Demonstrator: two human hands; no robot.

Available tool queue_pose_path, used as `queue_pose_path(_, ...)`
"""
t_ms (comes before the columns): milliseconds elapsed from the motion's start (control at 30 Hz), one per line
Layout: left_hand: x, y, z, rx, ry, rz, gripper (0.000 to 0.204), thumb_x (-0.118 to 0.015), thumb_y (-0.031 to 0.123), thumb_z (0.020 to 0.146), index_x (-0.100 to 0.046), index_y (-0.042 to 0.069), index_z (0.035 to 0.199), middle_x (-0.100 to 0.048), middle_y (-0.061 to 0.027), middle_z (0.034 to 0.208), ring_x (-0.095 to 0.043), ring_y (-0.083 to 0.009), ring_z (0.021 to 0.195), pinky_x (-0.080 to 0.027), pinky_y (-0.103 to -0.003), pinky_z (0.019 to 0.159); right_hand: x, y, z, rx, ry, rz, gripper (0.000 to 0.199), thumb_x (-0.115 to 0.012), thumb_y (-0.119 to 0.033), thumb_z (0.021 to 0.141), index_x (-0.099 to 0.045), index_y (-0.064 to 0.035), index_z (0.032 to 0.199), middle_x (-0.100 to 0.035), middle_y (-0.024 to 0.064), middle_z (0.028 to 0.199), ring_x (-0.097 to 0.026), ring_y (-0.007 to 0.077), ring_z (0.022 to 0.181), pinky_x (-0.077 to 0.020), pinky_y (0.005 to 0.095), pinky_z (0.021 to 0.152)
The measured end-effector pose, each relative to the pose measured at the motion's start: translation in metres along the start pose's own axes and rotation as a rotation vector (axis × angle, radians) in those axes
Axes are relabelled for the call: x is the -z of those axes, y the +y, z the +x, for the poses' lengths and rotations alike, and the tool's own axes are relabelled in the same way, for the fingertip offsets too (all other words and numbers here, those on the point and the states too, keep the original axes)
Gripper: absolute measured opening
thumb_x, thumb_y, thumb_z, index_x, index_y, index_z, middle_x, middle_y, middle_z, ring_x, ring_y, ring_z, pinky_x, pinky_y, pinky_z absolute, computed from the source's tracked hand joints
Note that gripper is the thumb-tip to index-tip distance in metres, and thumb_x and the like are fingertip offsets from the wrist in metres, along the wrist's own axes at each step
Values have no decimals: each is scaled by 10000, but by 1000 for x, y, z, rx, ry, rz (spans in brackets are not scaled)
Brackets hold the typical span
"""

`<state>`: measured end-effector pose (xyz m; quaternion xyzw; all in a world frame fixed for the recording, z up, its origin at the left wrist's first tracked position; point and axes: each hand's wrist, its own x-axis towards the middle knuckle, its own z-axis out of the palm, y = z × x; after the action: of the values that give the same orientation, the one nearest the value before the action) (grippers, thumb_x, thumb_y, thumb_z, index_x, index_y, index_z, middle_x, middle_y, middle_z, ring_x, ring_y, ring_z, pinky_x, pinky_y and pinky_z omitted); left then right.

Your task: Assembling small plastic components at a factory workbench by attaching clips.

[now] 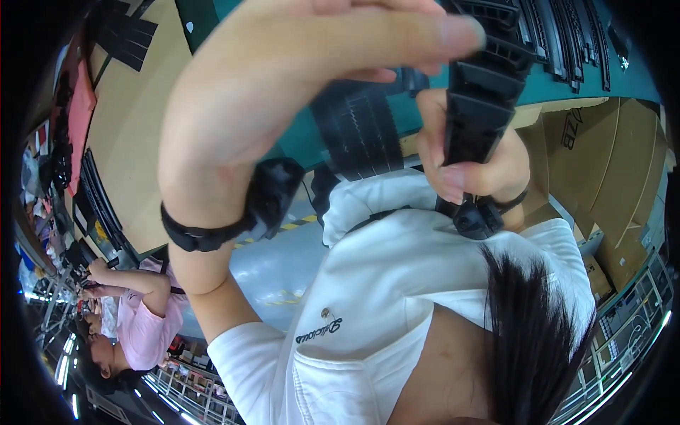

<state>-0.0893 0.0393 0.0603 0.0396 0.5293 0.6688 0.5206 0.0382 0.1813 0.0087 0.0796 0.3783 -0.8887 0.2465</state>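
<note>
At the green table (634, 71), the right hand (489, 170) grips a black part (482, 106); left hand's (304, 49) grip, can't tell; co-worker (145, 319) off left.

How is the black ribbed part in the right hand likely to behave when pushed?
The black ribbed part is probably stiff: it extends from the right hand without visible sagging. Its slotted form suggests it may be light for its size.

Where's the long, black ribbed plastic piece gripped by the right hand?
Head view, top, right of centre: the black piece runs up from the bare right hand around its lower part to the left hand by its upper part.
</note>
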Motion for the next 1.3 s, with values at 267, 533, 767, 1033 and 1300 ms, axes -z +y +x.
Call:
queue_pose_path(267,-4,-19,-8,4,-73,-49,76,-591,25,774,-577,-28,826,-607,-106,831,-578,-131,708,-460,-227,663,0,4,0,-29,12,-59,115,-554,-3,633,-496,18,730,-499,53,586,-453,96,442,-364,217,421)
queue_pose_path(533,0,-72,4,-344,285,112,191,-605,94,778,-581,-18,931,-613,-67,845,-567,-122,806,-437,-222,727,15,-9,0,145,104,-116,180,-562,-57,653,-419,-3,747,-437,69,517,-424,126,389,-361,221,384)
queue_pose_path(767,16,-104,32,-693,892,1055,146,-685,117,644,-631,79,774,-597,-22,743,-537,-199,707,-418,-285,633,16,-20,8,272,160,-224,209,-562,-93,672,-381,-24,750,-417,80,498,-409,131,372,-361,216,378)
queue_pose_path(1033,14,-113,42,-684,943,1204,105,-694,145,616,-629,107,690,-565,-7,695,-502,-199,702,-356,-324,626,30,-13,7,255,133,-217,170,-561,-76,672,-421,-10,742,-442,78,512,-439,132,399,-372,223,400)
queue_pose_path(1300,14,-112,42,-644,926,1230,73,-678,132,636,-628,108,685,-568,-21,722,-505,-222,721,-342,-320,650,27,-7,8,222,83,-161,105,-562,-35,663,-496,18,725,-489,60,530,-484,124,435,-383,232,422)
